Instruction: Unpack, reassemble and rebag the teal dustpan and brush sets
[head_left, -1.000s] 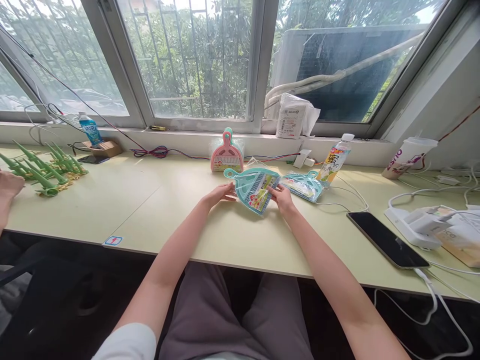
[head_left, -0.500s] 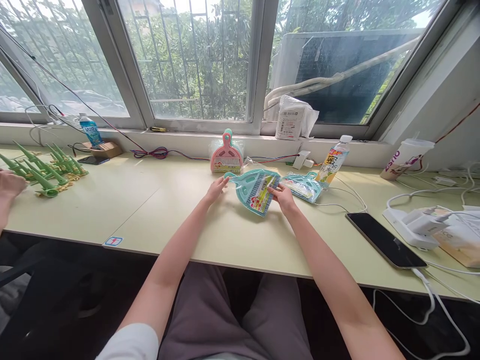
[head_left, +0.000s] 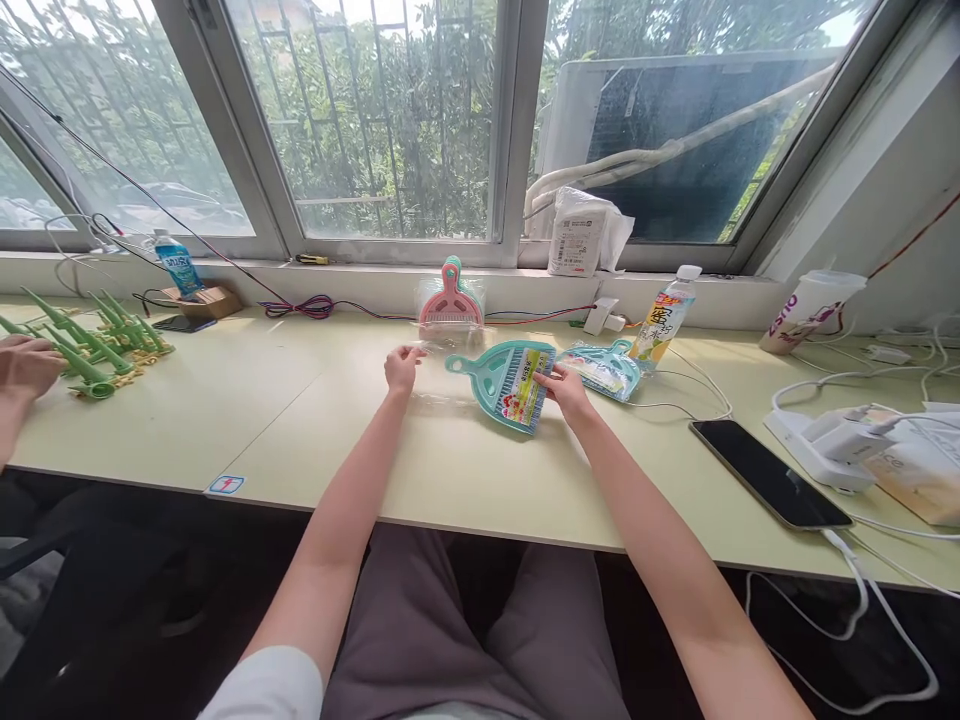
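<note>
A teal mini dustpan with a brush point(head_left: 504, 382) lies on the pale green table point(head_left: 262, 420) in front of me. My right hand point(head_left: 566, 394) pinches its right edge by the printed label. My left hand point(head_left: 403, 367) is closed on a clear plastic bag point(head_left: 442, 372) that stretches from it toward the dustpan's handle. A second teal dustpan set point(head_left: 604, 368) in its wrapper lies just right of my right hand. A pink dustpan set point(head_left: 451, 300) in a bag leans against the window sill behind.
A drink bottle point(head_left: 661, 322) stands right of the teal sets. A black phone point(head_left: 765, 485), a white charger block point(head_left: 832, 446) and cables lie at right, a cup point(head_left: 802, 312) behind them. Green plastic parts point(head_left: 90, 345) and another person's hand point(head_left: 26, 365) are at far left.
My left hand has moved left, away from the dustpan's handle, drawing the clear bag with it. My right hand has kept its hold on the dustpan's right edge.
</note>
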